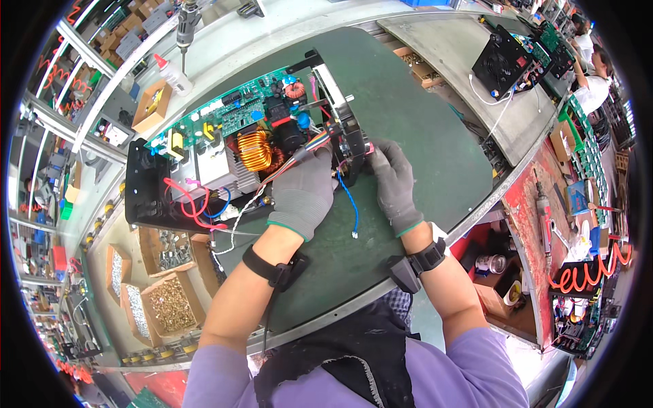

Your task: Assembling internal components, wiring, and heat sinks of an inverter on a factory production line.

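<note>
An open electrical unit [235, 178] lies on the green work surface, with a green circuit board [224, 112], an orange copper coil [254, 151] and heat sinks exposed. At its right end stands a black end panel [348, 129]. My left hand [303, 194], in a grey glove, reaches inside behind this panel, beside a multicoloured ribbon cable [316, 141]; its fingertips are hidden. My gloved right hand [394, 182] is at the panel's outer face, fingers bent together at a small reddish part that I cannot make out. A blue twisted wire [352, 207] hangs between the hands.
Cardboard boxes of small metal fasteners [171, 302] stand at lower left. A power screwdriver [187, 30] hangs at upper left near a white bottle with a red tip [173, 73]. Another black unit [507, 62] sits at upper right. People work at far right.
</note>
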The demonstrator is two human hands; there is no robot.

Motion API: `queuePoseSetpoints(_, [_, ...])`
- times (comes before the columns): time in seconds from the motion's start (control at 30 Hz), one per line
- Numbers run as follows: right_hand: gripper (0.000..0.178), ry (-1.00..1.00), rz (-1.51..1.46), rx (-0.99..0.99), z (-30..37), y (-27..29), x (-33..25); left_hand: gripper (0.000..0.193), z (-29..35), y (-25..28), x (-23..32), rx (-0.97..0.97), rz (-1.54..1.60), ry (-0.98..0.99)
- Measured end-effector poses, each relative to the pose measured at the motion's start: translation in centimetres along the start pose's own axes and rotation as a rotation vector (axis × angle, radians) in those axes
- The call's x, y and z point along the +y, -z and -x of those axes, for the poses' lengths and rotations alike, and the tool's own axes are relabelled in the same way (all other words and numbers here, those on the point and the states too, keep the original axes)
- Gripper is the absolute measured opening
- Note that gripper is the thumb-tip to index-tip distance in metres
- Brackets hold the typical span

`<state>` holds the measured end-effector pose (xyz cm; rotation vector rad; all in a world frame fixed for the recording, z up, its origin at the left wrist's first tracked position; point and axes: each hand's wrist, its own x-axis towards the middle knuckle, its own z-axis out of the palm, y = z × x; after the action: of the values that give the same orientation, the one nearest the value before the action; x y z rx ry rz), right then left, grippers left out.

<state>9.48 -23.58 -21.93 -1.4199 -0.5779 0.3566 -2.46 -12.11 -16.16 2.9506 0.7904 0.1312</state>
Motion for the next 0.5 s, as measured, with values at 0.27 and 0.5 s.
queuePoseSetpoints(0.27, [0.021,0.006,-0.005,0.006,-0.1,-0.1,0.2,0.021,0.0,-0.1,-0.5,0.187,0.11,-0.084])
queuePoseSetpoints(0.5, [0.021,0.01,-0.043,-0.014,0.1,-0.2,-0.4,0.026,0.3,0.2,-0.4,0.045,0.058,-0.074])
